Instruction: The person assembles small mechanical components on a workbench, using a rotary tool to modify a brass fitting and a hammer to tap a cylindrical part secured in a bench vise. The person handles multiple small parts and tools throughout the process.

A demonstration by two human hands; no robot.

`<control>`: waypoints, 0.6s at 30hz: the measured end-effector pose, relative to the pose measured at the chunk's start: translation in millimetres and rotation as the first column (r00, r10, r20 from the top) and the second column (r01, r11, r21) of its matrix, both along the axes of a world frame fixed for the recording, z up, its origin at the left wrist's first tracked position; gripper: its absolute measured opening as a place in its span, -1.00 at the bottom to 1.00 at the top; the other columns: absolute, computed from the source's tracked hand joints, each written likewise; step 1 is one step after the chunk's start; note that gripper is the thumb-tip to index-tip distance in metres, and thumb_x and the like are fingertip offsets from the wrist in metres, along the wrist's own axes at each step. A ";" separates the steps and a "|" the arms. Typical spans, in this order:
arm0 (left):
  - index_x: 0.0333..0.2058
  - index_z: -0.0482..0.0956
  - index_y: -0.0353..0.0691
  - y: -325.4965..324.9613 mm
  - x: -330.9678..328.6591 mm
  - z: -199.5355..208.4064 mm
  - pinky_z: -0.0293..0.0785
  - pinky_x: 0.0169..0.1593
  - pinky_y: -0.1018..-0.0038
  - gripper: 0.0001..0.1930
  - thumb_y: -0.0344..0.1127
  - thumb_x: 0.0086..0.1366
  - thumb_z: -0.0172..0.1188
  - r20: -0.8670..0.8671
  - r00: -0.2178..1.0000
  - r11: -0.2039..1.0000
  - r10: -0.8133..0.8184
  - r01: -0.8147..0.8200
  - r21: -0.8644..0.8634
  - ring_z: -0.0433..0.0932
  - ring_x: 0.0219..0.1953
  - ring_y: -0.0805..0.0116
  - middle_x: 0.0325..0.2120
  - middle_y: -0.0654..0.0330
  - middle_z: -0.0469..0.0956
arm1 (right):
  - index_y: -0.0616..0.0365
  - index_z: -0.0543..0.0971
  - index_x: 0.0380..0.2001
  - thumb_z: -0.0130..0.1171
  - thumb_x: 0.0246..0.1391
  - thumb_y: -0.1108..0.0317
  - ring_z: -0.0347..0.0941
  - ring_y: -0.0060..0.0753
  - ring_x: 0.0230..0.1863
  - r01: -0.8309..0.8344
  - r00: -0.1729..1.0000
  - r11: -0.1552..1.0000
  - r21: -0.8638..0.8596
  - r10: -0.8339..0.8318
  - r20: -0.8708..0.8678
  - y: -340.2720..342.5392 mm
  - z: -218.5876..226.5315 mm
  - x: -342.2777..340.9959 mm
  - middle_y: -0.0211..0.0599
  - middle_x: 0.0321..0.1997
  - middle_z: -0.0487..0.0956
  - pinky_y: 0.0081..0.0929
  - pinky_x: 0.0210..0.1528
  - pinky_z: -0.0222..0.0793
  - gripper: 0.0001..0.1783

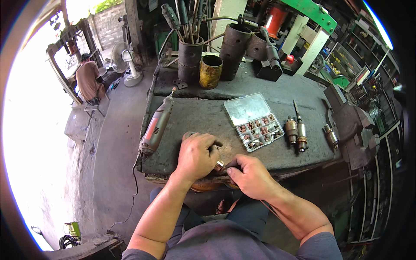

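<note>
Near the front edge of the dark workbench (199,117), a small shiny cylindrical metal part (219,166) sits between my hands. My left hand (197,156) curls round its left end, knuckles up; its fingers hide part of the piece. My right hand (251,175) pinches at the other end between thumb and forefinger. To the left lies a grey and red rotary tool (157,125) with a small tip, pointing away. Beyond my hands, an open clear plastic case (247,110) holds small reddish bits in compartments. To its right lie two copper-and-steel shafts (291,129), side by side.
Another metal piece (331,136) lies by a bench vise (355,125) at right. Dark metal canisters (190,60) with tools and a yellow can (211,71) stand at the back. A power cord (135,190) hangs at left. Farther off are a fan (119,57) and a seated person (89,78).
</note>
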State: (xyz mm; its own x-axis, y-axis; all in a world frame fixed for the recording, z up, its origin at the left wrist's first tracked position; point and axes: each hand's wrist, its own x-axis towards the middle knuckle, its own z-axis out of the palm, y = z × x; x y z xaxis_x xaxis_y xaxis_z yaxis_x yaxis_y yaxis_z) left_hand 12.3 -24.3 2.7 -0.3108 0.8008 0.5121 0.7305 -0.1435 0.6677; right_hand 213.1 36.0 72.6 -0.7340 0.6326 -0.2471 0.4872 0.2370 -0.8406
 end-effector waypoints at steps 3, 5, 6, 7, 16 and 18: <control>-0.29 0.82 -0.21 0.3 -0.4 -0.3 0.55 0.04 0.07 -0.85 -0.43 0.23 0.28 0.009 1.000 1.000 -0.001 0.001 -0.011 0.72 -0.20 -0.08 -0.35 0.06 0.77 | 0.35 0.70 -0.10 0.27 0.46 0.34 0.57 -0.37 -0.29 0.012 1.000 0.999 -0.040 -0.011 0.026 2.1 0.0 2.2 -0.11 -0.34 0.71 -0.23 -0.15 0.53 -0.76; -0.28 0.82 -0.21 0.2 0.0 -0.6 0.56 0.03 0.07 -0.84 -0.43 0.23 0.28 0.014 1.000 1.000 -0.009 0.009 0.004 0.72 -0.20 -0.08 -0.35 0.06 0.78 | 0.36 0.70 -0.10 0.27 0.46 0.34 0.57 -0.35 -0.30 0.013 0.999 0.999 -0.050 -0.011 0.032 2.2 -1.2 3.0 -0.09 -0.35 0.70 -0.22 -0.15 0.53 -0.77; -0.28 0.82 -0.21 0.4 0.0 -0.7 0.56 0.03 0.08 -0.84 -0.43 0.24 0.28 0.010 1.000 1.000 0.001 -0.001 0.010 0.72 -0.20 -0.08 -0.35 0.06 0.78 | 0.36 0.69 -0.10 0.27 0.46 0.34 0.57 -0.35 -0.30 0.004 1.000 1.000 -0.024 -0.004 0.018 2.1 -2.2 3.2 -0.09 -0.35 0.70 -0.22 -0.15 0.53 -0.77; -0.28 0.82 -0.21 0.4 0.3 -0.8 0.56 0.02 0.08 -0.84 -0.43 0.23 0.28 0.012 1.000 1.000 0.000 0.000 0.014 0.72 -0.20 -0.08 -0.36 0.06 0.78 | 0.36 0.69 -0.10 0.26 0.47 0.35 0.57 -0.34 -0.30 0.036 0.998 0.999 -0.014 -0.035 0.055 1.6 -3.3 2.8 -0.08 -0.35 0.70 -0.21 -0.15 0.53 -0.77; -0.27 0.82 -0.23 -2.2 2.3 2.6 0.55 0.00 0.05 -0.83 -0.44 0.25 0.25 -0.032 0.999 0.999 -0.038 0.038 -0.010 0.69 -0.21 -0.09 -0.36 0.04 0.74 | 0.38 0.68 -0.10 0.25 0.48 0.35 0.58 -0.37 -0.29 -0.015 0.998 0.998 -0.064 0.018 0.060 2.4 5.9 9.3 -0.13 -0.32 0.72 -0.21 -0.14 0.54 -0.76; -0.27 0.81 -0.24 -2.7 4.1 2.4 0.54 0.00 0.05 -0.83 -0.44 0.26 0.25 -0.050 0.999 1.000 -0.017 0.016 -0.021 0.68 -0.20 -0.09 -0.35 0.03 0.73 | 0.34 0.68 -0.12 0.23 0.49 0.40 0.52 -0.53 -0.33 -0.014 0.999 0.998 -0.062 0.017 0.048 -0.4 9.0 13.6 -0.31 -0.35 0.70 -0.36 -0.22 0.49 -0.82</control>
State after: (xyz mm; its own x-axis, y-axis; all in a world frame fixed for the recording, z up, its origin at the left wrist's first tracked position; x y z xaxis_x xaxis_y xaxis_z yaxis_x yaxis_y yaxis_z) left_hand 16.4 -27.0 5.0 -0.2718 0.8159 0.5102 0.7608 -0.1425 0.6332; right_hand 226.7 35.7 81.6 -0.7299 0.6037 -0.3207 0.5244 0.1936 -0.8291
